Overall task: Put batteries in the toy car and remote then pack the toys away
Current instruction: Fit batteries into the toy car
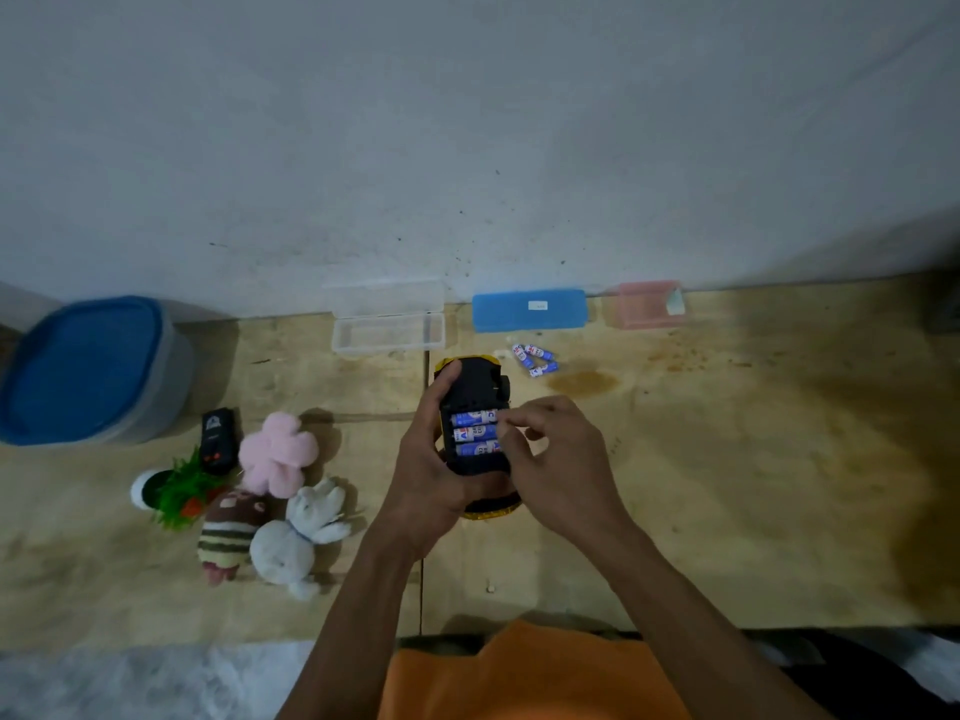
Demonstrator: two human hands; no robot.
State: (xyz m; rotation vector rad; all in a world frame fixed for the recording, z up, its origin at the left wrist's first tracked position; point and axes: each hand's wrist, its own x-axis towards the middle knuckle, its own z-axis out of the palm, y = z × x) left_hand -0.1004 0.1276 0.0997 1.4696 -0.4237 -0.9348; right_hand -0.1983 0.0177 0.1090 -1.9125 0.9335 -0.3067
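A person's left hand [431,459] grips the upturned toy car [475,407] above the counter [727,459], right hand [550,454] pinching the third battery [475,419] into place, while the remote [217,439], spare batteries [535,358] and plush toys [278,454] lie unpacked

Yellow toy car [475,402] upside down, three batteries [474,434] seated, spare batteries [534,359] beyond, black remote [216,440] left

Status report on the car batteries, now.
Left hand grips upturned toy car. Right hand pinches at its batteries. Spare batteries beyond. Nothing obstructing.
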